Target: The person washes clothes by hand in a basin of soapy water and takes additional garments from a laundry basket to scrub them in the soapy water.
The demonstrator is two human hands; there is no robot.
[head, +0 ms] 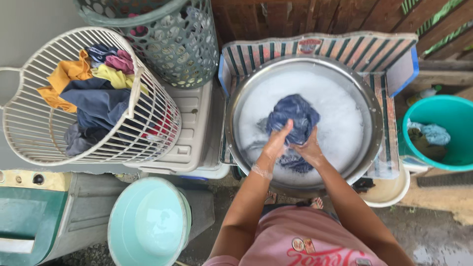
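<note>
Head view | left hand [276, 143] and right hand [308, 147]: fingers clenched on blue garment [294, 116] | around them: sudsy steel basin [367, 113] | left: white laundry basket [29, 118] | right: teal bucket [460, 123]

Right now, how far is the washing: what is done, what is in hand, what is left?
Done, it seems: some cloth lies in the teal bucket. In hand: both hands, left hand and right hand, grip a blue garment in the foamy basin. Left: a heap of dry-looking clothes fills the white basket.
</note>
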